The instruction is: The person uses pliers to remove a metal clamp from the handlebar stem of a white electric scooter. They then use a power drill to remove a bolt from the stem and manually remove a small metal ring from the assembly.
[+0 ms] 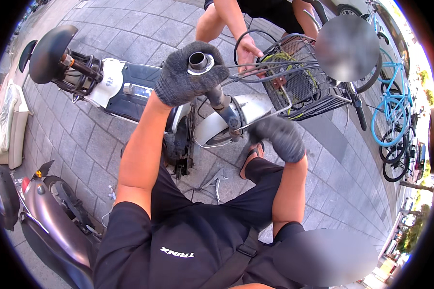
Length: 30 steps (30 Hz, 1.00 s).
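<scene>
The person's gloved left hand (192, 74) had its fingers clamped around the upper part of a metal tube (218, 100), whose round open end and pale ring showed above the glove. The tube stood tilted over the paving (99, 144), its lower part beside a silver mudguard (250, 107) in front of the person. The gloved right hand (280, 139) was near the tube's lower end, its fingers too blurred to tell whether they were apart, together or gripping something.

Left of the tube lay a scooter deck (142, 72), with a black saddle (53, 54) at its far end. Across from the person, a co-worker's hand (248, 50) was at a bundle of dark cables (294, 68) beside a wire basket (330, 98). An open-ended wrench (220, 179) lay on the paving between the person's legs. A parked motorbike (58, 221) stood at left, and a light-blue bicycle (393, 103) stood at far right.
</scene>
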### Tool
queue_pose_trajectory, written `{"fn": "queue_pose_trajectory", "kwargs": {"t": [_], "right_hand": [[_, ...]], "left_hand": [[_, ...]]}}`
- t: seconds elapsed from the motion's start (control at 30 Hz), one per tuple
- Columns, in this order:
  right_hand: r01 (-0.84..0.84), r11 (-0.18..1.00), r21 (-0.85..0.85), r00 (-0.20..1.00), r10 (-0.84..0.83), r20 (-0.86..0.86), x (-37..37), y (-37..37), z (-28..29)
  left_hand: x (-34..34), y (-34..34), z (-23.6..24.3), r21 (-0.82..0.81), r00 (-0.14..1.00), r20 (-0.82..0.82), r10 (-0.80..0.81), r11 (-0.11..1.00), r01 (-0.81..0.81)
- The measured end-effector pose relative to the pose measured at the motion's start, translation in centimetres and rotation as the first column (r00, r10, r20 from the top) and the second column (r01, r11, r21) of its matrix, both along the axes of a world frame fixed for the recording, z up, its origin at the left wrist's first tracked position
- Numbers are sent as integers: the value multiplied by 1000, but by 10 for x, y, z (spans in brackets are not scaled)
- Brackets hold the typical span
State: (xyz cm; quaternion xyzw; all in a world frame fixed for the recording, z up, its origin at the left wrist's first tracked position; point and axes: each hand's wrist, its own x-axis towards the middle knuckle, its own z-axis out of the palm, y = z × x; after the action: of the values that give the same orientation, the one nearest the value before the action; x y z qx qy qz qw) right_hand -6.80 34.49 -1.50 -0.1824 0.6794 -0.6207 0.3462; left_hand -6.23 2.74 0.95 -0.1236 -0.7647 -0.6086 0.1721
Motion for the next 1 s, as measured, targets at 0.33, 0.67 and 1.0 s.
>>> {"fn": "queue_pose_trajectory", "kwargs": {"t": [0.33,0.67,1.0], "right_hand": [[-44,990,134,999,43,17,-68,-104,-60],[69,983,170,910,-132,394,-47,-133,-33],[25,964,263,986,-67,153,-49,-146,-64]], "left_hand": [[0,0,2,-50,1000,18,11,999,-10],[1,-11,8,178,972,69,-224,962,209],[14,23,19,-36,954,114,278,960,-276]]}}
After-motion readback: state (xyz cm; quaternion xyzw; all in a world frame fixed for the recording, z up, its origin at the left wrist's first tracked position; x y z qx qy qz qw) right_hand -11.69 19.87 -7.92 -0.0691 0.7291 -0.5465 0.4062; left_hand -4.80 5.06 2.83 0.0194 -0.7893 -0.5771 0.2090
